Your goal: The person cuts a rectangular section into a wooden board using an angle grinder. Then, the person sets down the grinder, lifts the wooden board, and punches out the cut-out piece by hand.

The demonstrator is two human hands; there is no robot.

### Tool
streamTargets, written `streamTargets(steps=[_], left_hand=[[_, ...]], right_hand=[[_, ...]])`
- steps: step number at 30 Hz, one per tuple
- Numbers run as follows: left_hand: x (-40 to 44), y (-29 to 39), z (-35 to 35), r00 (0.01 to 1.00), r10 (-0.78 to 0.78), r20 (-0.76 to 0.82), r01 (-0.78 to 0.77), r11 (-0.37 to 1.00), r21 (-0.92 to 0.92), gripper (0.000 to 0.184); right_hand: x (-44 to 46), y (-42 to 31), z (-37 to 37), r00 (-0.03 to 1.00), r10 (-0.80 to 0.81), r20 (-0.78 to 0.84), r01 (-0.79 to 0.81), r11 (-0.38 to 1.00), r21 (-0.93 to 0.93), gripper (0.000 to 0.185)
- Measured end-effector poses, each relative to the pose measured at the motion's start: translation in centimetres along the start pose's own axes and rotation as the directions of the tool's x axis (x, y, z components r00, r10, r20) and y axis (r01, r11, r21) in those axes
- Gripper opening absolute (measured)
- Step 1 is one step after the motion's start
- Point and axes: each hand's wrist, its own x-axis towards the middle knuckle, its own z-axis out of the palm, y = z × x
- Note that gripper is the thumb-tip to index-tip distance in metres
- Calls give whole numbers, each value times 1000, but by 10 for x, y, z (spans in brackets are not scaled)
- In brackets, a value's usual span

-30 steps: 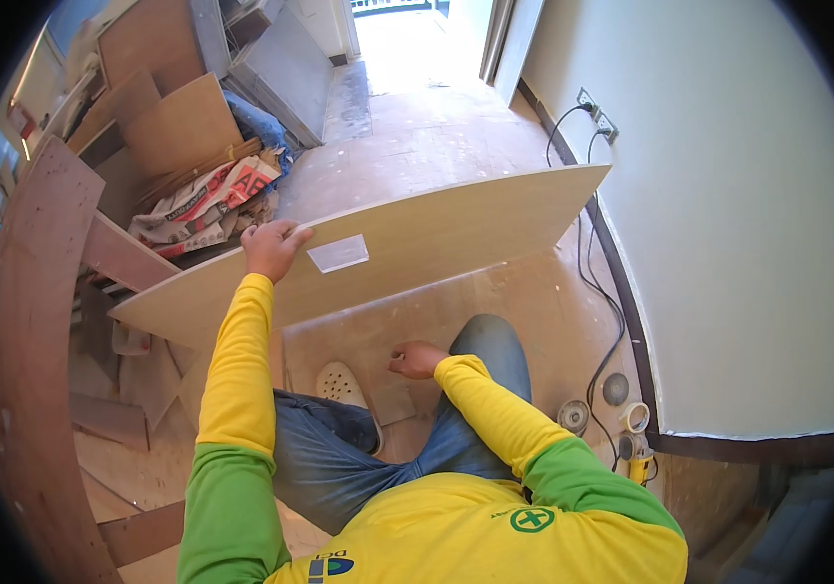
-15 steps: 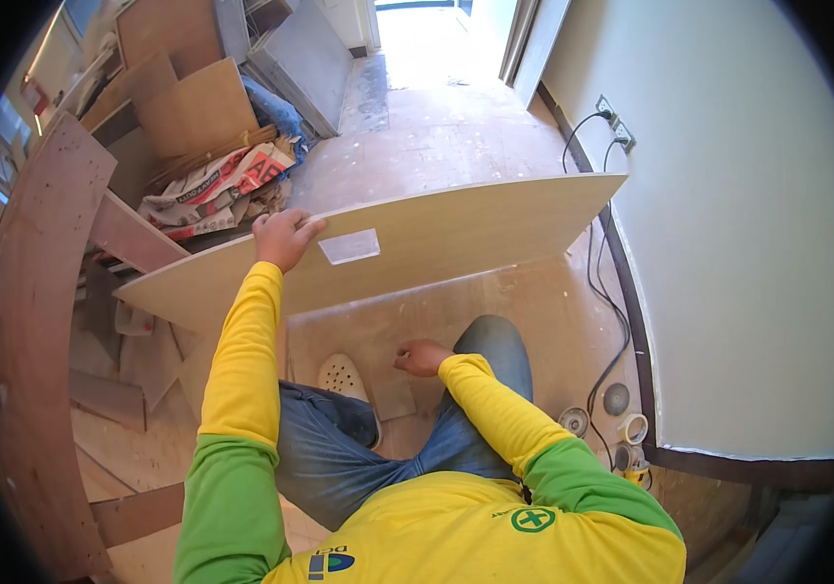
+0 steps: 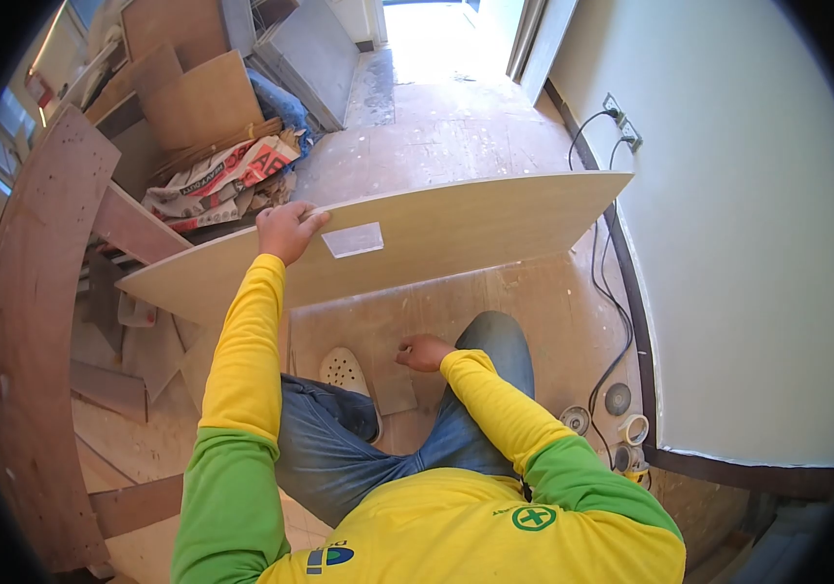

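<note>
A long, pale wooden board [image 3: 475, 229] stands on its long edge across the floor in front of me, with a small rectangular cutout [image 3: 353, 240] in it. My left hand [image 3: 288, 232] is closed over the board's top edge, just left of that cutout. In front of my bent knee hangs my right hand [image 3: 424, 352], its fingers curled in; whatever may be inside them is hidden. It is apart from the board. Beneath it lies a small flat piece of wood [image 3: 396, 394] on the floor, beside my pale clog [image 3: 343, 371].
At the left stand a long reddish plank [image 3: 33, 331] and stacked panels [image 3: 205, 102] with a crumpled printed sack [image 3: 227, 180]. Black cables [image 3: 608, 292] run down from wall sockets [image 3: 621, 122]. Right of my knee lie discs [image 3: 617, 398], a tape roll [image 3: 634, 429] and a grinder-like tool [image 3: 631, 462].
The view has shifted very slightly. My left hand keeps its hold on the board, and my right hand stays in front of the knee.
</note>
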Motion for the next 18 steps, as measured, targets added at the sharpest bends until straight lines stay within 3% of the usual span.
streamTargets(steps=[18], left_hand=[[-1,-1,2,1000,1,-12,-1,1000,15,42]], right_hand=[[-1,2,1,1000,5,25,-5,1000,-1,53]])
